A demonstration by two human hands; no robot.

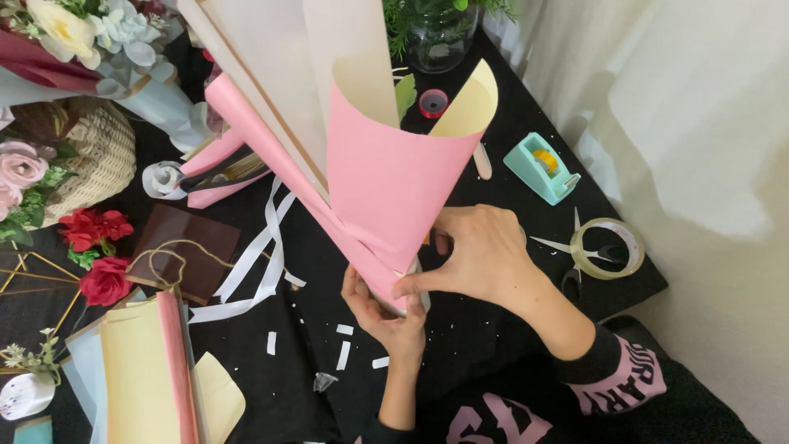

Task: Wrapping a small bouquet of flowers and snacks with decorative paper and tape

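The person wears a black top with pink lettering on sleeve and chest; hands bare.

Bright, even indoor light, soft shadows beneath the hands, sharp focus, slight wide-angle stretch at edges.

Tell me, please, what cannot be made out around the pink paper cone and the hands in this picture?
- Head view: whatever is inside the pink paper cone; its walls hide it.
- The cone's base, covered by the left hand and right hand.
- The scissors, partly under the tape roll.
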